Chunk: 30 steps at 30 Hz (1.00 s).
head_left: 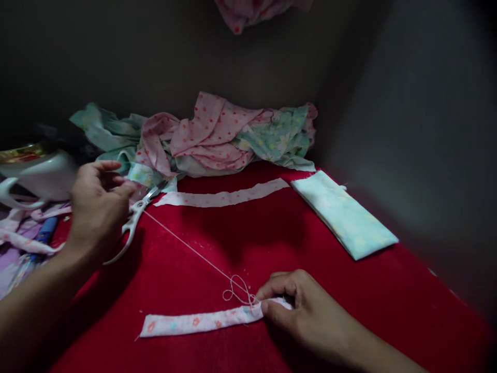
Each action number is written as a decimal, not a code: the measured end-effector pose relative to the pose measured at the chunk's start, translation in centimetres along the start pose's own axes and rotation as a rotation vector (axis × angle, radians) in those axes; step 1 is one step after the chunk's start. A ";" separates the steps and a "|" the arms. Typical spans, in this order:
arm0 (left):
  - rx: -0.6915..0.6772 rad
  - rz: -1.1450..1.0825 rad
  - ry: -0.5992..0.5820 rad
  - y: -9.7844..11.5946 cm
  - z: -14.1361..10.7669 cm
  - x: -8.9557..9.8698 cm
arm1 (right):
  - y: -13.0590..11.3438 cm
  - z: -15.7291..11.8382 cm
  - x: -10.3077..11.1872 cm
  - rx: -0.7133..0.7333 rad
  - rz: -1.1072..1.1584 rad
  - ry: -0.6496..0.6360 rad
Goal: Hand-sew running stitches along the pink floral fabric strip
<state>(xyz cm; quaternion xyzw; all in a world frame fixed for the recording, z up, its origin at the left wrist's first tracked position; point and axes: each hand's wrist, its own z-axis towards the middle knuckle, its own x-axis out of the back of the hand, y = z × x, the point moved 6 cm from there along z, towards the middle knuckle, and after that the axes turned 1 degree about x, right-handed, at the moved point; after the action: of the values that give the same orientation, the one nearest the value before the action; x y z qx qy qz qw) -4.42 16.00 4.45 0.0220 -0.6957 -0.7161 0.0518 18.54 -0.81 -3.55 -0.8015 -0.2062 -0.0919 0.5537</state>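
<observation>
My right hand [306, 311] pinches a narrow floral fabric strip [202, 322] near its right end, with the strip lying flat on the red surface. From that pinch a pale thread [190, 252] runs taut up to my left hand [99, 207], whose curled fingers are closed on it; a needle cannot be made out. Small loops of thread lie loose beside my right fingertips. White-handled scissors [134, 220] lie just beside and partly behind my left hand.
A dotted pale pink strip [229, 197] and a folded mint cloth [345, 215] lie on the red surface [186, 280]. Crumpled pink and green fabric [217, 129] is heaped along the wall. At left stand a white mug [48, 178], a blue object [46, 231] and fabric scraps.
</observation>
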 end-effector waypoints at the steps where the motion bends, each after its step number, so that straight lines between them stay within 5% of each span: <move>1: -0.030 0.060 0.002 -0.1 -0.5 -0.2 | 0.0 0.0 0.0 -0.012 0.004 -0.003; 4: 0.048 0.163 -0.246 -1.7 -3.9 -3.3 | 0.1 0.0 0.1 -0.050 0.010 0.007; 7: 0.159 0.308 -0.797 -4.1 -9.3 -8.1 | 0.2 -0.1 0.1 -0.033 0.030 0.018; 9: 0.016 0.412 -1.014 -4.5 -11.9 -9.9 | 0.4 -0.2 0.0 -0.020 0.073 0.021; 12: -0.208 0.538 -1.114 -4.6 -13.2 -10.8 | 0.6 -0.2 -0.1 -0.010 0.113 0.021; 16: -0.027 0.495 -1.028 -5.4 -11.9 -10.3 | 0.2 -0.1 -0.2 -0.007 0.066 0.002; 19: 0.137 0.356 -0.841 -5.3 -9.9 -9.3 | 0.0 0.0 0.1 -0.032 0.032 0.015; 24: 0.097 0.277 -0.453 -3.2 -5.9 -6.2 | 0.0 -0.1 0.1 -0.062 0.027 0.005; 30: 0.056 0.254 -0.239 -1.7 -3.5 -3.4 | 0.4 0.0 0.1 -0.063 0.012 0.011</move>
<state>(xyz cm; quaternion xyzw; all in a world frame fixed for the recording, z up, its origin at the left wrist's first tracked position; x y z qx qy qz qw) -0.75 12.93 2.54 -0.1499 -0.7138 -0.6817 0.0583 18.83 -0.92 -3.83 -0.8194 -0.1953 -0.0992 0.5297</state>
